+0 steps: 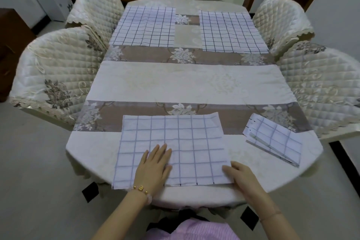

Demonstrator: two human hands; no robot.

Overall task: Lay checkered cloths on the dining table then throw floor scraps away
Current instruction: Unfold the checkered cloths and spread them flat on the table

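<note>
Left hand point(153, 165) is spread flat, palm down, on the checkered cloth point(185, 142) at the near end of the table point(185, 80). Right hand point(243, 177) rests loose and fairly straight-fingered against that cloth's near right corner, not pinching anything as far as I can see. A folded checkered cloth point(276, 138) lies just to the right. Two more cloths are spread at the far end, left one point(146, 25) and right one point(231, 32), apart from each other.
</note>
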